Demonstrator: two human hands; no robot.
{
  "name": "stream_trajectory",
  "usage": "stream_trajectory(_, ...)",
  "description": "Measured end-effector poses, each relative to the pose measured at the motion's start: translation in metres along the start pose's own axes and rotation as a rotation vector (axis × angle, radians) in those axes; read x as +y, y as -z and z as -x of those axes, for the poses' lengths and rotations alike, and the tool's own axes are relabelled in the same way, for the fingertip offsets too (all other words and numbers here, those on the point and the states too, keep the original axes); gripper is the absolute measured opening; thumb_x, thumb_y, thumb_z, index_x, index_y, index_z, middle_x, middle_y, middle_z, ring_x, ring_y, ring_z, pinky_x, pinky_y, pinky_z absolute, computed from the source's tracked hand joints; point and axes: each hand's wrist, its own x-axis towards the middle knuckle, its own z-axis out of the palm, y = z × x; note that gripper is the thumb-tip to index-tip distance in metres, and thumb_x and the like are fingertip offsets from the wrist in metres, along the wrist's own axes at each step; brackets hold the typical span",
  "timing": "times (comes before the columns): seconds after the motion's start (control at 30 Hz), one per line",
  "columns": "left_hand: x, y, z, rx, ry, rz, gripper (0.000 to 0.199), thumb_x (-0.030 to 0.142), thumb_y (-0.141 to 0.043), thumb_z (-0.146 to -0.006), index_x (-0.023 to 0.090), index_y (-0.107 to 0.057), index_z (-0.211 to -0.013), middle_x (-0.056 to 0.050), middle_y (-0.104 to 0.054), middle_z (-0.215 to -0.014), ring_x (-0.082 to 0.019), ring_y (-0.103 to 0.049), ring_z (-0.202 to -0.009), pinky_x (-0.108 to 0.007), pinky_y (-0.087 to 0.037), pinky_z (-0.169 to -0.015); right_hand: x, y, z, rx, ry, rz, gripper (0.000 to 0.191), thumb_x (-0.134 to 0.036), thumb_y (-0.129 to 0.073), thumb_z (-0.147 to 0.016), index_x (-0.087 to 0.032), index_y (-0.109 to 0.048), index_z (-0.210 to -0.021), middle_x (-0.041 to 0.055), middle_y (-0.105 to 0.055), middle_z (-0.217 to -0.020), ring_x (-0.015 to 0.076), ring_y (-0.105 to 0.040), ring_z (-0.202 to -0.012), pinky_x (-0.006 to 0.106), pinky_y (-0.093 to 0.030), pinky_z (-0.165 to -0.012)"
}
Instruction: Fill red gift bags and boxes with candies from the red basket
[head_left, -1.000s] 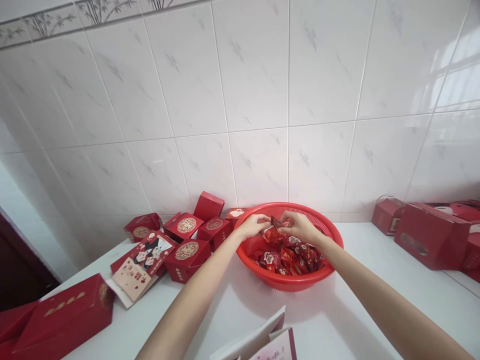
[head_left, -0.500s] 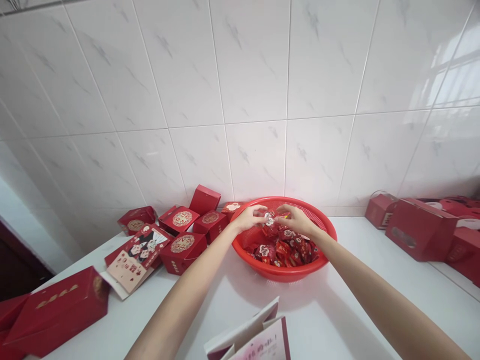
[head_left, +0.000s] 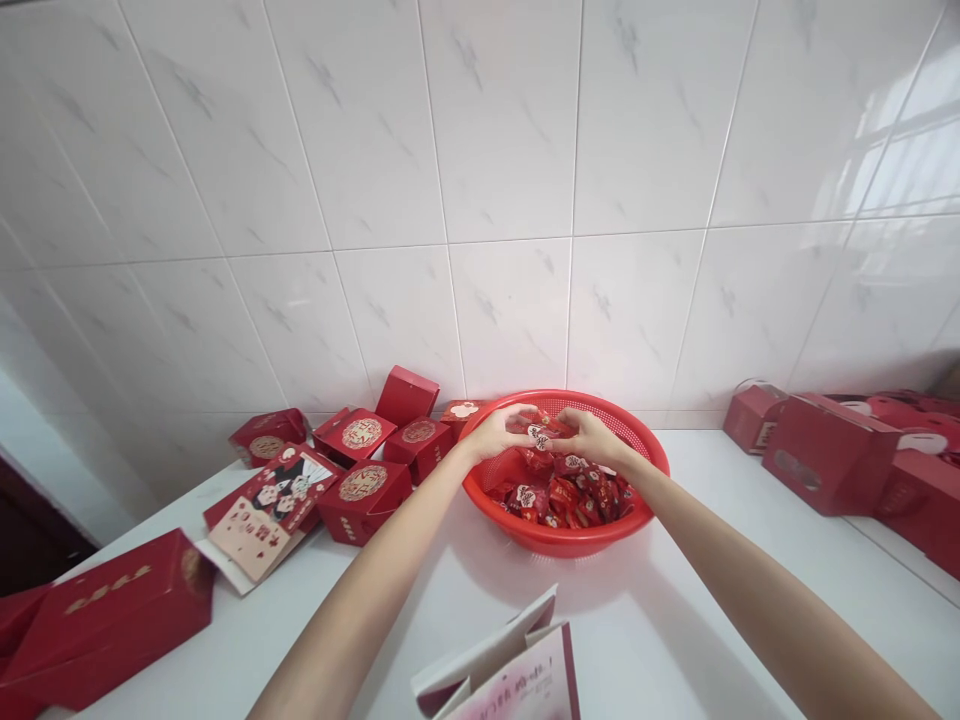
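Over the far left part of a red plastic basket [head_left: 574,546], my left hand [head_left: 497,436] is closed on one side of a red-wrapped candy [head_left: 538,437] with a white label. My right hand [head_left: 598,441] pinches the same candy from the other side, its fingertips meeting it opposite the left ones. Beneath both hands, a heap of red-wrapped candies [head_left: 574,497] lies in the basket, several with white flower-shaped labels. Closest to me stands a white and pink paper box [head_left: 517,690] with its top open; its lower part is cut off by the frame.
Several red gift boxes [head_left: 365,490] with gold emblems stand left of the basket. A printed card box [head_left: 289,490] leans among them, and a large red box [head_left: 112,610] sits nearer. More red boxes [head_left: 829,450] line the right side. A tiled wall [head_left: 510,310] closes off the back.
My right hand's fingers have come closer to my left hand's around the candy. Both hands remain over the basket, and the whole view has shifted slightly.
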Motion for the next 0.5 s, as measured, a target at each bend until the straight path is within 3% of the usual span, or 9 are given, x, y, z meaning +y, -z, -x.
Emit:
stream_trajectory(0.23, -0.012, 0.000, -0.005, 0.049, 0.140, -0.294, 0.047, 0.018, -0.073, -0.074, 0.016, -0.064, -0.119, -0.012, -0.070, -0.117, -0.026, -0.065, -0.111, -0.036, -0.052, -0.096, -0.011, 0.005, 0.007, 0.196, -0.095, 0.023, 0.031, -0.038, -0.071, -0.065, -0.022, -0.048, -0.079, -0.0025, -0.060, -0.077, 0.0185, -0.058, -0.074, 0.029, -0.041, -0.064)
stream_trajectory(0.37, -0.018, 0.002, -0.005, -0.014, 0.181, -0.507, 0.045, 0.020, -0.075, -0.067, 0.020, -0.069, -0.112, -0.009, -0.072, -0.116, -0.029, -0.065, -0.112, -0.035, -0.049, -0.098, -0.011, 0.006, 0.010, 0.285, -0.131, 0.082, 0.026, -0.033, -0.067, -0.069, -0.023, -0.048, -0.082, -0.0014, -0.063, -0.078, 0.0196, -0.060, -0.075, 0.030, -0.043, -0.066)
stream_trajectory(0.5, -0.018, 0.006, -0.009, -0.038, 0.198, -0.556, 0.043, 0.021, -0.079, -0.059, 0.023, -0.072, -0.101, -0.008, -0.074, -0.112, -0.034, -0.064, -0.113, -0.036, -0.047, -0.098, -0.009, 0.007, 0.011, 0.317, -0.121, 0.230, 0.020, -0.031, -0.063, -0.073, -0.022, -0.049, -0.084, 0.0023, -0.066, -0.082, 0.0212, -0.061, -0.075, 0.031, -0.042, -0.065)
